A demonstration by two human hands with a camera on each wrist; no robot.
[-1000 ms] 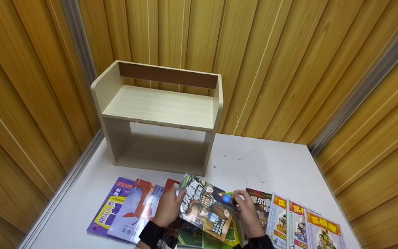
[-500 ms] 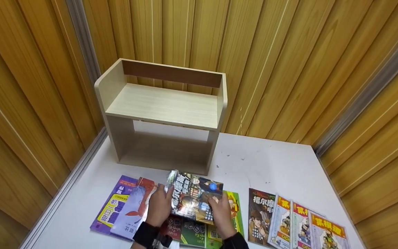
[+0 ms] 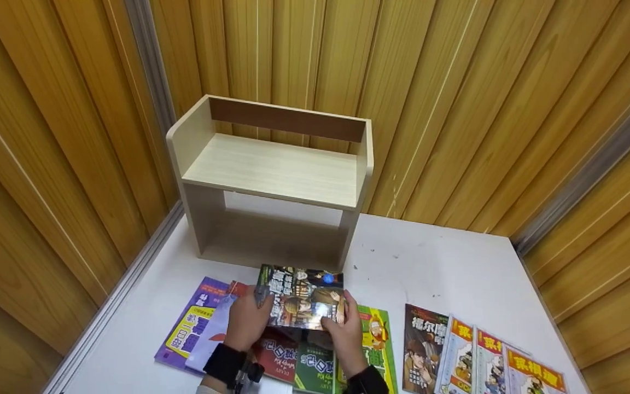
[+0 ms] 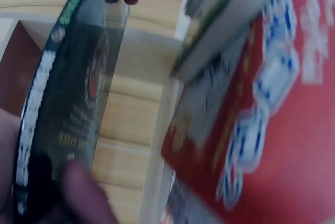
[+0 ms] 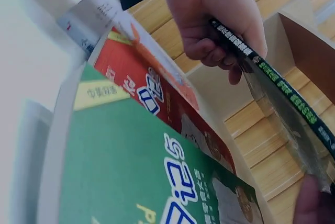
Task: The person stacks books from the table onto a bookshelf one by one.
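Note:
Both hands hold a dark comic-style book (image 3: pixel 301 298) above the other books, its illustrated cover facing up toward the head camera. My left hand (image 3: pixel 246 317) grips its left end, and my right hand (image 3: pixel 346 331) pinches the right end with the thumb on the cover. The spine of this book (image 5: pixel 282 98) shows in the right wrist view. Under it on the table lie a red book (image 3: pixel 276 355), a green book (image 3: pixel 315 368) and a yellow-green book (image 3: pixel 378 336), partly hidden by the hands and the held book.
A two-tier wooden bookshelf (image 3: pixel 271 191) stands behind the hands. At the left, a purple book (image 3: pixel 194 328) lies beside a lilac one (image 3: pixel 205 347). On the right are a dark book (image 3: pixel 424 350) and several yellow-titled books (image 3: pixel 490 355). Wood-look panels (image 3: pixel 457 109) enclose the white table (image 3: pixel 435 257).
The held book has turned from a slant to nearly level and shifted left. My right hand has moved left from the book's upper right edge to its lower right corner.

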